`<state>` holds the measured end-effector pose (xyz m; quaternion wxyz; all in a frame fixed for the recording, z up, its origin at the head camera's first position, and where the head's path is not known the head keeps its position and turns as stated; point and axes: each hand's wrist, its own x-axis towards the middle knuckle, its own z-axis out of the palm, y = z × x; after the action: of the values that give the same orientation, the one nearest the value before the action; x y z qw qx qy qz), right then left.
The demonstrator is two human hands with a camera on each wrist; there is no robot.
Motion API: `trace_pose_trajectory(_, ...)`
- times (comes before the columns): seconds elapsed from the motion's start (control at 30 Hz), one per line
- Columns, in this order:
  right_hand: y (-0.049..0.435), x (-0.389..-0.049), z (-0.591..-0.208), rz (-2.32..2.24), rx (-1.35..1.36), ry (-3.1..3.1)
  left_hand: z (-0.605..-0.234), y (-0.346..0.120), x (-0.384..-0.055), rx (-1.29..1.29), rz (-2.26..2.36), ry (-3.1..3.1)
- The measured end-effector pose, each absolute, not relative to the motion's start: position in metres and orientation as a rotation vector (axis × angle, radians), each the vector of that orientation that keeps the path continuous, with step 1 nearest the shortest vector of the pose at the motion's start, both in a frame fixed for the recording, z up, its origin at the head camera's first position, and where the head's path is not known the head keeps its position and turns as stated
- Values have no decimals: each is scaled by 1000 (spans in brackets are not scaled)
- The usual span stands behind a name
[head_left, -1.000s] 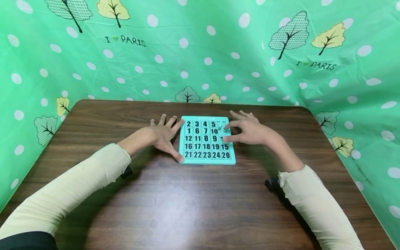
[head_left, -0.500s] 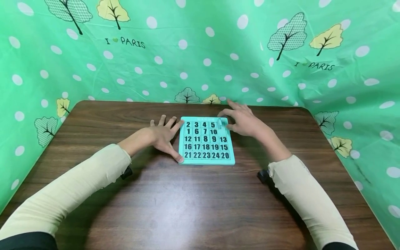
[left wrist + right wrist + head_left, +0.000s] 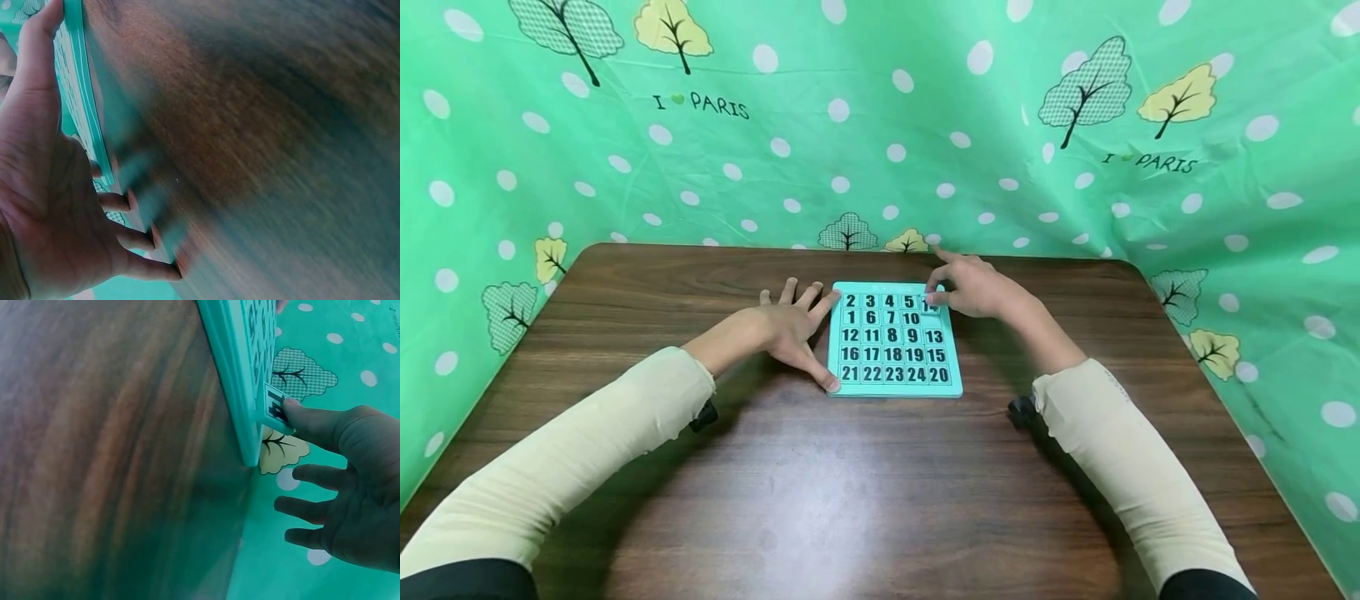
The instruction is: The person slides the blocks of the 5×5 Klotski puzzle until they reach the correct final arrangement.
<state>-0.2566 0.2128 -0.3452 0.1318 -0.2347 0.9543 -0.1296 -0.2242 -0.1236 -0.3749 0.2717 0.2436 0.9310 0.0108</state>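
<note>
A turquoise number sliding puzzle (image 3: 882, 389) lies flat on the wooden table, its tiles in rows of black numerals. My left hand (image 3: 790, 329) is spread along its left side, thumb at the near corner and index finger at the far one; the left wrist view shows the thumb (image 3: 39, 56) against the board's edge. At the far right corner my right hand (image 3: 981, 290) pinches the tile marked 14 (image 3: 275, 405). That tile stands tilted up out of the board in the right wrist view, the thumb on its numbered face. A bare cell shows below it, right of tile 10 (image 3: 912, 319).
The dark wooden table (image 3: 820, 500) stretches toward me and to both sides. Behind it hangs a green cloth (image 3: 880, 108) with white dots and printed trees, close beyond the far table edge.
My right hand has moved from over the right-hand column to the far right corner and now pinches the tile, which stood on edge and now shows 14. My left hand has stayed in place.
</note>
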Motion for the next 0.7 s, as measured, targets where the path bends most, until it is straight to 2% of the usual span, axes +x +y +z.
trace_pose_trajectory(0.23,220,-252,-349,-422,-655,2798,-376,-126,-225,657,57,2503)
trace_pose_trajectory(0.57,224,-221,-344,-230,-717,2711,-375,-123,-225,659,32,2506)
trace_pose_trajectory(0.7,219,-223,-344,-286,-746,2738,-375,-124,-225,656,38,2507)
